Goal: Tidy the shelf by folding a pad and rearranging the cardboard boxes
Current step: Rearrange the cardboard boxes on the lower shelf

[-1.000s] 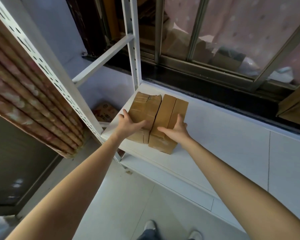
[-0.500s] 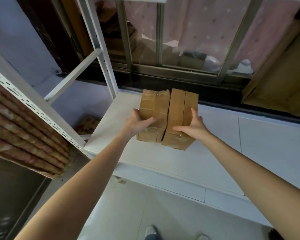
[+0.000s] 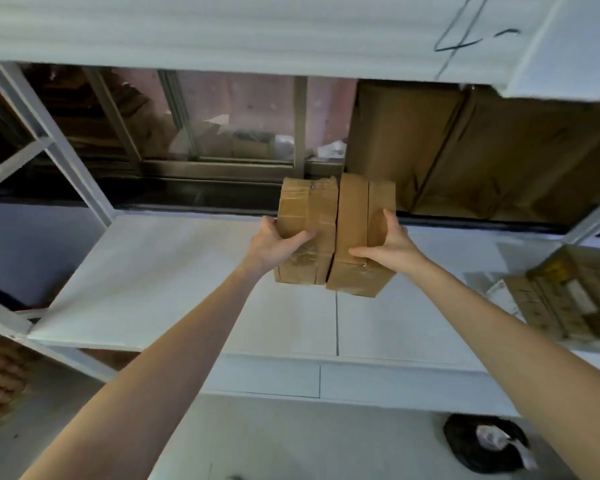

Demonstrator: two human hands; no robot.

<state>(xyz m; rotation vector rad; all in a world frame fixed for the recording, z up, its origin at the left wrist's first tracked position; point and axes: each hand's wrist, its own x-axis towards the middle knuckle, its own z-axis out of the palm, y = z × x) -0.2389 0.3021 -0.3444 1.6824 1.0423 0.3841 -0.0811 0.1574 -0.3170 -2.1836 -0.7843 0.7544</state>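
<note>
A: Reaching forward over the shelf board [image 3: 146, 282], both bare forearms are stretched out, and two cardboard boxes are gripped between them. The left hand [image 3: 274, 245] is wrapped round the left box [image 3: 309, 216], thumb laid across its near face, fingers curled over the outer side.

B: And the right hand [image 3: 390, 249] is clamped on the right box [image 3: 361, 220] the same way, mirrored: thumb pointed inward along the near face, fingers hooked round the far side.

A: The two boxes are pressed flank to flank, touching along one seam, both upright. They are seen above the middle of the white board; whether their bases are resting on it cannot be told.

B: Brown tape is seen across the left one. Wrists are kept nearly level, elbows out of frame.

A: Overhead, a white foam pad [image 3: 257, 29] is spread along the upper shelf, a scrawl marked on it. Off to the right, a printed carton [image 3: 568, 299] is lying on the same board, well apart. A dark bag [image 3: 485, 441] is seen on the floor below.
</note>
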